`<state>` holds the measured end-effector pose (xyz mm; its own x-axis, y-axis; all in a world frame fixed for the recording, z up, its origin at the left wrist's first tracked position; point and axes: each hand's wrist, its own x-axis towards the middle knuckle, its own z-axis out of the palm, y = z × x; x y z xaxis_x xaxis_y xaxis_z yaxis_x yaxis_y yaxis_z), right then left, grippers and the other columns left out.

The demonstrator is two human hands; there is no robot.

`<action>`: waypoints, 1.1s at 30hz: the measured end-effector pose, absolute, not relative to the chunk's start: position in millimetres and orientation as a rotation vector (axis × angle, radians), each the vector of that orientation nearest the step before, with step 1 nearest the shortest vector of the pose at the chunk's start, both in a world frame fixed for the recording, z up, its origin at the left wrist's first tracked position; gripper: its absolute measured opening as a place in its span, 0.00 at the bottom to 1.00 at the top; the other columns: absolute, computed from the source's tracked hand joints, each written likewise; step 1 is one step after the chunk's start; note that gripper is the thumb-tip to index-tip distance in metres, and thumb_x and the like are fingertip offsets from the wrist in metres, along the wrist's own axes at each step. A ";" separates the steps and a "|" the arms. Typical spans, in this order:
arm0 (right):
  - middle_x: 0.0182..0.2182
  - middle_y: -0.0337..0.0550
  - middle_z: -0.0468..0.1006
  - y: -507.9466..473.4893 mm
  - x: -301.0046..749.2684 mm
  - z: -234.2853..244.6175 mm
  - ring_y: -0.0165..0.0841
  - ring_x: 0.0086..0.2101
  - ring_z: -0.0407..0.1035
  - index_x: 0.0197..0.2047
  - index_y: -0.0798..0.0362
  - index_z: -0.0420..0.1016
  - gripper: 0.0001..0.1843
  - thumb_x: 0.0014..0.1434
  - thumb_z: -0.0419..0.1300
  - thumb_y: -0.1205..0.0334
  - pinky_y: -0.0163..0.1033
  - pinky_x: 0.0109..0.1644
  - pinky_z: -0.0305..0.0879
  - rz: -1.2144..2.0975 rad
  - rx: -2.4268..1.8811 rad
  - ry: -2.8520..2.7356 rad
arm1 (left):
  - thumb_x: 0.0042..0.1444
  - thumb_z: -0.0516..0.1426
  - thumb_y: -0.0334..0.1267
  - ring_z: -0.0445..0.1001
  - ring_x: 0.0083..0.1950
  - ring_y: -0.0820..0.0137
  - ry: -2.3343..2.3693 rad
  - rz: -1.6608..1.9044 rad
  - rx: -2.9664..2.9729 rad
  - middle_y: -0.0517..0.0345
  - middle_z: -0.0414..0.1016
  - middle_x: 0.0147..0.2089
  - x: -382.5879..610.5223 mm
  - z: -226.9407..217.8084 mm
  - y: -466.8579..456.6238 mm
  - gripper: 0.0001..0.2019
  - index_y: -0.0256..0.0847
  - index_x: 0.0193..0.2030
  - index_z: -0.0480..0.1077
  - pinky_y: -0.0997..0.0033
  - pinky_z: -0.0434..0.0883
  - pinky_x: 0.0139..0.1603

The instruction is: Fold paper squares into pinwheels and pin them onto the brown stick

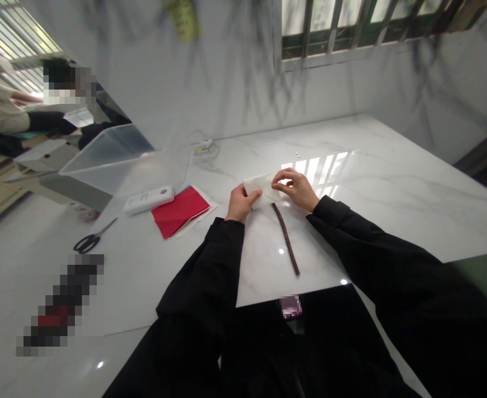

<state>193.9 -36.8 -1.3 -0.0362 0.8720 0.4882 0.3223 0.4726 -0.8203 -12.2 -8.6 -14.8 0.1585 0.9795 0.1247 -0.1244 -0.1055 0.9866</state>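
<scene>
Black sleeves (pixel 199 276) lie nearest, rising from the bottom edge toward the grip, with both forearms low so that, presumably, the table (pixel 409 188) can steady them. Below the grip lies a thin brown stick (pixel 285 237), its upper end just under the held paper and its length pointing back at the wearer; either hand could reach it easily from there. Far left of the grip are scissors (pixel 92 240), handles toward the wearer and blades directed away, probably a safe orientation.

At the grip itself, the left hand (pixel 240 203) is closed on an off-white paper (pixel 258 183), thumb on top and fingers behind, which likely keeps the sheet from slipping. The right hand (pixel 295 189) brings thumb and forefinger together on the sheet's right part in what looks like a pinch, possibly for finer control. The paper is therefore held between the two hands, above the stick.

Just left of the grip, red paper (pixel 181 211) overlaps white sheets, stacked within reach; a white case (pixel 149 200) touches the stack. Beyond the grip sit a coiled cable (pixel 205 147), a clear bin (pixel 114 157) and, farthest, a barred window (pixel 351 27).
</scene>
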 end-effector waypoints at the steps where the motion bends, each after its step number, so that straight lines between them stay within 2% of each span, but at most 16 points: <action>1: 0.44 0.46 0.78 -36.2 193.8 -2.5 0.39 0.45 0.73 0.37 0.49 0.84 0.09 0.59 0.70 0.52 0.42 0.42 0.69 0.620 -1.050 -1.612 | 0.40 0.72 0.43 0.80 0.40 0.62 0.948 1.217 1.284 0.52 0.84 0.40 -12.0 -14.3 -9.0 0.24 0.34 0.44 0.79 0.64 0.75 0.45; 10: 0.47 0.47 0.76 -35.4 190.5 -10.1 0.41 0.50 0.71 0.38 0.48 0.85 0.09 0.59 0.70 0.52 0.45 0.47 0.69 0.670 -1.052 -1.688 | 0.39 0.73 0.45 0.80 0.39 0.62 0.962 1.191 1.302 0.51 0.84 0.39 -11.9 -12.3 -10.2 0.25 0.34 0.44 0.79 0.64 0.75 0.45; 22: 0.44 0.46 0.78 -36.9 189.3 -13.9 0.37 0.42 0.72 0.38 0.49 0.85 0.10 0.59 0.70 0.52 0.43 0.45 0.69 0.682 -1.091 -1.744 | 0.38 0.74 0.47 0.78 0.38 0.63 0.957 1.161 1.328 0.52 0.84 0.38 -11.6 -10.6 -11.5 0.26 0.34 0.42 0.79 0.65 0.75 0.41; 33: 0.44 0.46 0.78 -37.9 190.2 -11.5 0.37 0.42 0.73 0.38 0.48 0.86 0.08 0.60 0.70 0.53 0.42 0.44 0.70 0.637 -1.110 -1.782 | 0.38 0.73 0.46 0.78 0.38 0.63 0.963 1.159 1.352 0.53 0.83 0.38 -12.0 -10.6 -11.1 0.25 0.34 0.42 0.79 0.65 0.74 0.41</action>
